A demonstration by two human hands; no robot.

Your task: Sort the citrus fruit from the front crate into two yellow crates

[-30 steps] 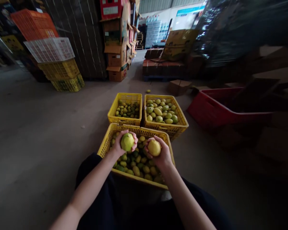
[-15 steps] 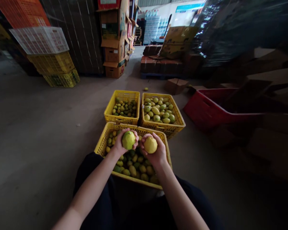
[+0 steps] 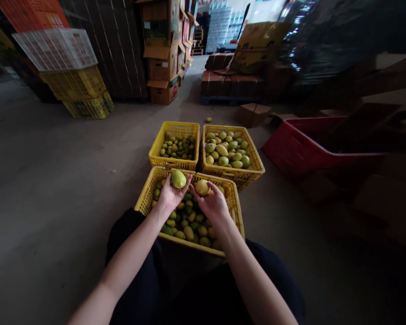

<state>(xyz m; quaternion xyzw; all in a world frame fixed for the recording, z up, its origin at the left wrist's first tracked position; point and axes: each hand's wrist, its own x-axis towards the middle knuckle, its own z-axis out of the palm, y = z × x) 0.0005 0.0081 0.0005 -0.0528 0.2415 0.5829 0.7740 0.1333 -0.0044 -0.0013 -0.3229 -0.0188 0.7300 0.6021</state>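
1. Dark-clothed lap (image 3: 203,293) at the bottom edge, both bare forearms reaching forward from it.
2. Near yellow crate (image 3: 145,198) sits on the floor right in front of the knees, filled with green-yellow fruit (image 3: 189,228).
3. Left hand (image 3: 171,195), palm up, fingers cupped loosely under a greenish fruit (image 3: 178,179); grasping it, not clenched. This fruit sits over the crate's far rim, toward its left half.
4. Greenish fruit looks nearly round; long axis hard to tell, maybe slightly left-right. Which way the stem end points: can't tell.
5. Right hand (image 3: 212,203), back to the camera, fingers curled around a yellow fruit (image 3: 202,187); grasping it. Held above the near crate's far part, just beside the greenish one, not touching it.
6. Yellow fruit slightly oval, long axis roughly left-right; its ends are not readable.
7. Beyond: two more yellow crates side by side, touching the near crate's far rim. Far left crate (image 3: 155,155) has smaller, darker green fruit; far right crate (image 3: 255,158) has larger, paler fruit.
8. Red crate (image 3: 291,151) off to the right, tilted.
9. One loose fruit (image 3: 208,119) on the floor behind the far crates.
10. Farthest: stacked crates (image 3: 74,81) at left, cardboard boxes (image 3: 162,76) centre.
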